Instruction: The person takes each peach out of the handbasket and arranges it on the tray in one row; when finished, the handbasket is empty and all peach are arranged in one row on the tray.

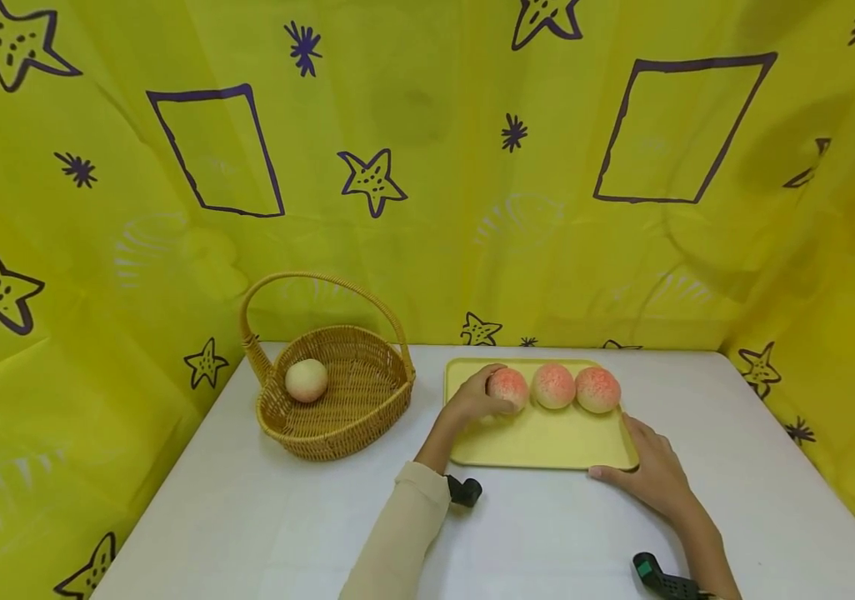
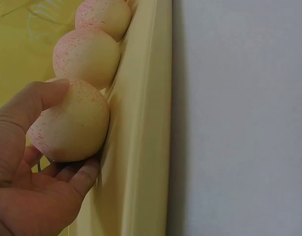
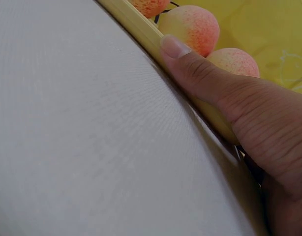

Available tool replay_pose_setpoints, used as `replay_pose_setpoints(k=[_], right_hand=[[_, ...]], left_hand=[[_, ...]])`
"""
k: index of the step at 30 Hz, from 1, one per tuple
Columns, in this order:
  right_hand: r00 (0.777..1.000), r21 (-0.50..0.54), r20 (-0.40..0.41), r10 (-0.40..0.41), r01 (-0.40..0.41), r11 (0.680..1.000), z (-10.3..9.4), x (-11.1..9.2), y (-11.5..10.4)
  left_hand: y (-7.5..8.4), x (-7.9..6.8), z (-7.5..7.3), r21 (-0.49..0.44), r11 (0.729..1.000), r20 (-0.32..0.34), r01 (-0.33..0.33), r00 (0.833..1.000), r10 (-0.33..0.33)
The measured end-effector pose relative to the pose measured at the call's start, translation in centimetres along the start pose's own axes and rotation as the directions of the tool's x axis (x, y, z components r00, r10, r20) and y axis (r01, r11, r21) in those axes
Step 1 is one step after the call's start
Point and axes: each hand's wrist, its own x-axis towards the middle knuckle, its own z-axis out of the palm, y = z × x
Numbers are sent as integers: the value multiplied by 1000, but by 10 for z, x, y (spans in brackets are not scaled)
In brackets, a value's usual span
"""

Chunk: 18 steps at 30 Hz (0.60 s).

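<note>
On the far half of the smooth yellow tray (image 1: 540, 440), three round peaches (image 1: 554, 387) sit in a row, cream-coloured with a speckled pinkish-red blush. Thumb and fingers of my left hand (image 1: 475, 398) curl round the leftmost, gripping it. At the tray's near right corner, my right hand (image 1: 654, 468) is spread, fingers fairly straight, thumb against the raised edge. Left of the tray stands a woven wicker basket (image 1: 352, 437), tall-handled and arched, holding one paler peach (image 1: 307, 381).
</note>
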Motion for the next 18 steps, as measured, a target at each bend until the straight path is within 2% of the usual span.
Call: replay_pose_setpoints(k=[4, 12, 18], right_hand=[[1000, 2, -3, 2, -2, 1000, 1, 0, 0], [1000, 3, 16, 20, -20, 1000, 3, -1, -2], [1000, -10, 12, 25, -25, 1000, 0, 0, -2]], left_hand=[[1, 5, 0, 0, 1000, 20, -3, 1000, 3], [0, 9, 0, 19, 1000, 17, 3, 1000, -3], [3, 14, -2, 38, 999, 53, -10, 999, 8]])
